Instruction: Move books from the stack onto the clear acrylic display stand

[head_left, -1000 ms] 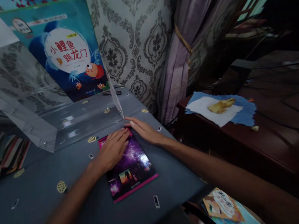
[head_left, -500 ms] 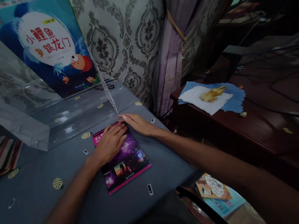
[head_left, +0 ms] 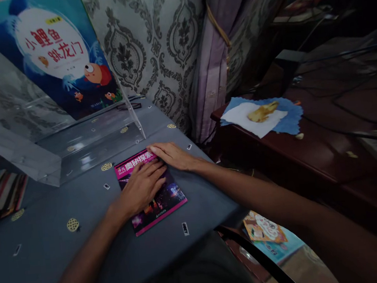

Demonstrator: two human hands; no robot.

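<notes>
A thin book (head_left: 161,206) with a purple and magenta cover lies closed on the grey patterned tablecloth (head_left: 103,265). My left hand (head_left: 144,183) rests flat across the middle of its cover, fingers stretched toward the right edge. At the book's upper right corner lies my right hand (head_left: 171,155), fingers extended, the fingertips touching that corner and the palm side down by the edge. Behind the book stands a clear acrylic stand (head_left: 49,168), and a large blue picture book (head_left: 100,94) with fish on its cover leans upright in it.
Several books (head_left: 3,190) are stacked at the left. To the right, a dark red wooden table (head_left: 329,145) carries a blue cloth (head_left: 293,118) and white paper with a yellow-brown item (head_left: 262,112). More picture books (head_left: 271,236) lie low beside the black chair arm (head_left: 252,251).
My left hand has slid down the cover toward the book's lower part, uncovering the title at the top. My right hand stays at the upper right corner. The view has shifted slightly.
</notes>
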